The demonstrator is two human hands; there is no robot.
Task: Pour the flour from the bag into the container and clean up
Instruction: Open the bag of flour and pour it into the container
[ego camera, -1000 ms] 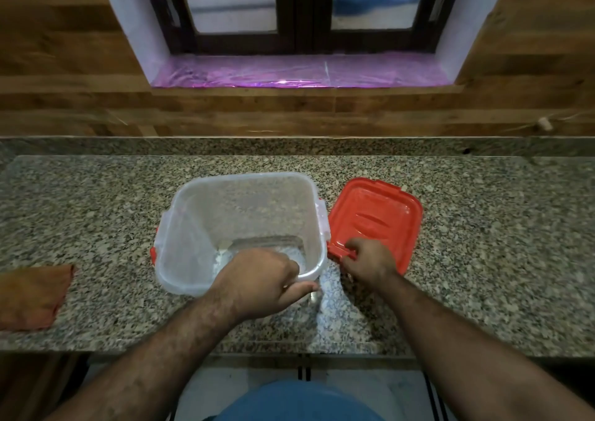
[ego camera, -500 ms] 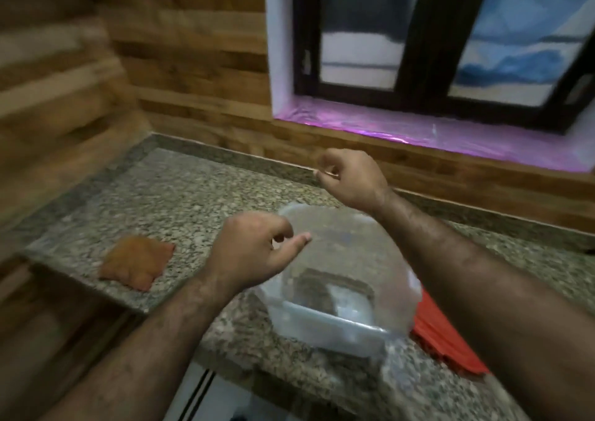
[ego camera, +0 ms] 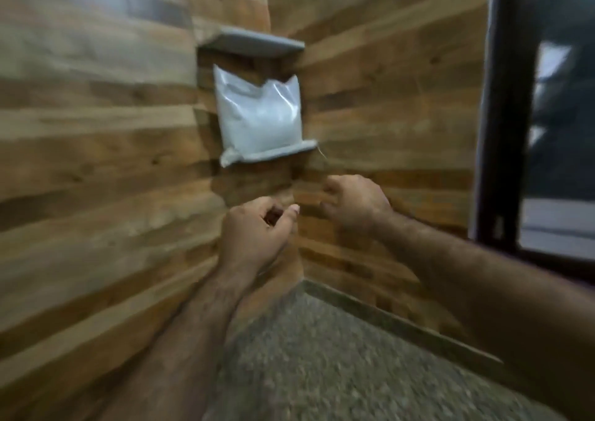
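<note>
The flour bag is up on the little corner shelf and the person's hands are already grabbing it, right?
Not quite. The flour bag is on the little corner shelf, but the head view shows the left hand and right hand below it, holding nothing.

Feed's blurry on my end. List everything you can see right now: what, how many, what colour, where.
flour bag: one, clear plastic with white contents, standing on the lower corner shelf, one bottom corner hanging over the shelf's front edge
corner shelves: two, grey, fixed one above the other where the two walls meet
walls: two, brown wood-look planks, meeting in the corner
countertop: one, speckled grey granite, bottom centre, running into the corner
window frame: one, dark, at the right edge
left hand: one, raised below the shelf, fingers curled, holding nothing
right hand: one, raised below the shelf to the right, fingers loosely curled, holding nothing
</note>
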